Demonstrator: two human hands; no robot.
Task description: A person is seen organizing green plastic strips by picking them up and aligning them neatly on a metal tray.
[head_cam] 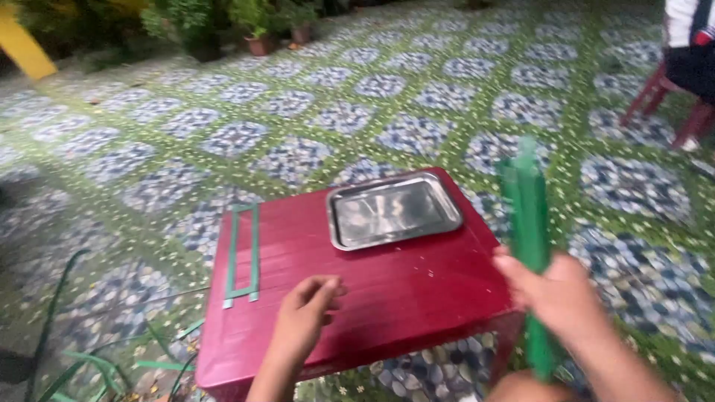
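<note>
Gripping a bundle of long green leaf strips upright off the table's near right corner, the right hand is closed around it. Resting on the red table, the left hand is loosely curled, holding nothing. Beyond lie two green strips at left and a steel tray. Farther off stand potted plants and a red chair.

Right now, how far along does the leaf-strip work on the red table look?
Done: two cut green strips lie side by side at the red table's left edge. In hand: the right hand grips a bundle of long green leaves, upright beside the table; the left hand rests on the tabletop, holding nothing. Left: the metal tray is bare, and loose leaves lie on the ground.
</note>
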